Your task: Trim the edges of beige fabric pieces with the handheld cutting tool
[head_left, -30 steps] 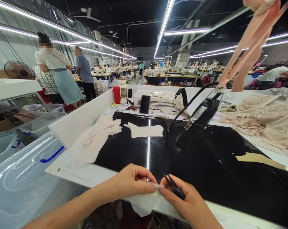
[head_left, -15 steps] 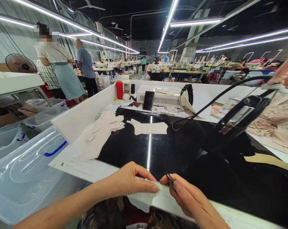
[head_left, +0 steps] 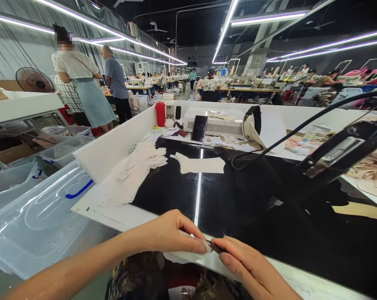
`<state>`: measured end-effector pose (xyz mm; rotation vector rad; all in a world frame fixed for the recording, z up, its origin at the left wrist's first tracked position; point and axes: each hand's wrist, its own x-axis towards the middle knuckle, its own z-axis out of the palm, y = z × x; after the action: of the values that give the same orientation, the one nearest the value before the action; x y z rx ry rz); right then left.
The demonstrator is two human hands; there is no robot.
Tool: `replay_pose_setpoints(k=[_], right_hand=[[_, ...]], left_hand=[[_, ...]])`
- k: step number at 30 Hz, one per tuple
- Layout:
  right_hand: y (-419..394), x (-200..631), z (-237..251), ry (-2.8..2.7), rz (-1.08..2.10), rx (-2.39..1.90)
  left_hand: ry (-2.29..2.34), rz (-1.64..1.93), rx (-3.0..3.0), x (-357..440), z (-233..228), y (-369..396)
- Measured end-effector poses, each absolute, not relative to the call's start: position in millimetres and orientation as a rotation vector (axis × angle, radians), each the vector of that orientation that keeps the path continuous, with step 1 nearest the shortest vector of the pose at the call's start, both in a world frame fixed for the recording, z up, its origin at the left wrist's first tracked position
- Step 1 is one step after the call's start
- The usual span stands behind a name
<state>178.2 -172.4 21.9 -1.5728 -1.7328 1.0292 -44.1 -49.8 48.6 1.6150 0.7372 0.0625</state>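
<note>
At the near edge of the table my left hand pinches a piece of white fabric between thumb and fingers, and the fabric hangs down toward my lap. My right hand is closed around small dark thread snips. Their tips meet the fabric right at my left fingertips; the blades are partly hidden. Farther up, a cut white fabric piece lies flat on the black tabletop. A pile of white fabric pieces rests to its left.
A phone leans against a white machine at the back, with a red cup to the left. A black lamp-like device with a cable stands at right. Clear plastic bins stand left of the table. Two people stand beyond.
My right hand has moved left and turned, bringing the snips from beside the fabric onto it at my left fingertips. The view has shifted slightly; a hand at the upper right is gone.
</note>
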Motion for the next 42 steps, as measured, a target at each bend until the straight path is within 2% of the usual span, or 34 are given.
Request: replay_pose_setpoints(k=[31,42], right_hand=[[-163,170,12,-1.813,1.146,-1.509],[-162,170,9,-1.817,1.092,-1.5]], left_hand=[[0.732,0.051,1.736,-47,52,-57],[0.749,0.046,1.733,-43,56,-56]])
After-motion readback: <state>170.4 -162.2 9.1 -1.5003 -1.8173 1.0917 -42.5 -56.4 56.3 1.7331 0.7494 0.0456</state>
